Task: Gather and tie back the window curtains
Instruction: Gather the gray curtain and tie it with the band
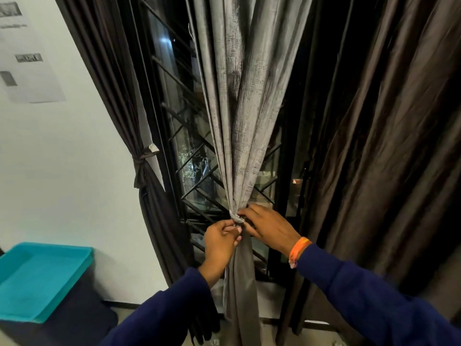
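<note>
A grey textured curtain hangs in front of the window, gathered into a narrow bunch at waist height. A thin grey tie is knotted around that bunch. My left hand pinches the tie from the left and below. From the right, my right hand has its fingertips on the knot; an orange band is on its wrist. At the left, a dark brown curtain is held back by its own knotted tie. Another dark brown curtain hangs loose at the right.
Behind the curtains is a dark window with a black metal grille. A teal lid on a dark bin stands at the lower left against the white wall. A printed sheet is stuck on the wall.
</note>
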